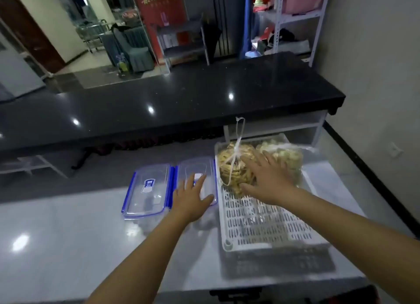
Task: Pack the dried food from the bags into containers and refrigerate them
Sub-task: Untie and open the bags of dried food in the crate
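Farthest left, just beyond the left hand's thumb side: a clear rectangular plastic container with blue clip-lock edges and a white-and-blue label (147, 191), lid on, lying flat on the pale glossy tabletop (68, 235). Beside it, touching along the blue clips: a second clear plastic container with blue edging (197, 167), lid on too, directly under the left hand (189, 198). That hand palm-down, fingers spread and laid flat on the lid, gripping nothing. To the right, hard against this container: a white perforated plastic basket tray (261, 222), its near half bare, beneath the right forearm. At the tray's far end, under and around the right hand (270, 178): a clear plastic bag of tan dried strips tied with a white string (229, 167), the knot's loop standing upright above it. Right hand palm-down, fingers splayed wide, resting over the gap between this bag and the next, thumb by the tan strips; not closed on either bag. Beyond the fingertips, farther right: a second clear plastic bag of pale greenish dried pieces (288, 155), touching the first. Behind both hands, well apart: a long black polished counter (181, 99).
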A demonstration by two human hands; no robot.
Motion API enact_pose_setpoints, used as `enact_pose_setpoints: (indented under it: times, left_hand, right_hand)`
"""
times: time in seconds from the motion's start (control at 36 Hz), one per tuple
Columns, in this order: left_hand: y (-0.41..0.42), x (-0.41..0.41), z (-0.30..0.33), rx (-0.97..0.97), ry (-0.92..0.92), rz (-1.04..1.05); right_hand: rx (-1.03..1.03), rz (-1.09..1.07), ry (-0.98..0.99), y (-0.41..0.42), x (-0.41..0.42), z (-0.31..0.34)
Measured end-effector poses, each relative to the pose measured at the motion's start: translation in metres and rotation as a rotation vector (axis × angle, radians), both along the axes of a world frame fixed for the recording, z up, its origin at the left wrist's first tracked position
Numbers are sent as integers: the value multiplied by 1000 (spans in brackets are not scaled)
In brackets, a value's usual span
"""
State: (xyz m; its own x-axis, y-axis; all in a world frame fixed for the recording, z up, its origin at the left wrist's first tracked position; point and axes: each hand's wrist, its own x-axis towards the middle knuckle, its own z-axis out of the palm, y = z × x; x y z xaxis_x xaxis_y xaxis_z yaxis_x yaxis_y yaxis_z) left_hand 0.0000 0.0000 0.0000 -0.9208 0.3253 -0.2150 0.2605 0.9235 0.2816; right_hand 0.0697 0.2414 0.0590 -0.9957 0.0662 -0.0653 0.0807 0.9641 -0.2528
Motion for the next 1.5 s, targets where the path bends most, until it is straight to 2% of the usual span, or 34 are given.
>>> enact_pose_setpoints:
  times: [0.17,0.33,0.44,0.75,1.0,1.17,1.33,1.5]
  left_hand:
    - [1,8,-14,-29,21,33]
    - [-1,6,-17,-15,9,30]
    - [-4,4,-18,0,-3,34]
    - [-11,-10,4,30,-140,-48]
    - [-7,-38,31,243,-74,-119]
    - [12,-58,43,390,-121,-239]
    - [46,-79,52,274,-142,-459]
    - [64,-95,53,181,-188,-545]
  right_hand:
    - [57,-40,-40,-13,-58,8]
    - [200,23,-255,-29,-96,18]
    - [250,25,-286,-28,-103,16]
    - [199,5,-256,-27,-106,6]
    - [59,37,-239,-18,-80,12]
    - [-7,54,-110,-9,-66,6]
    - [-52,41,-43,-11,-57,0]
    - [-107,18,39,-12,-40,-14]
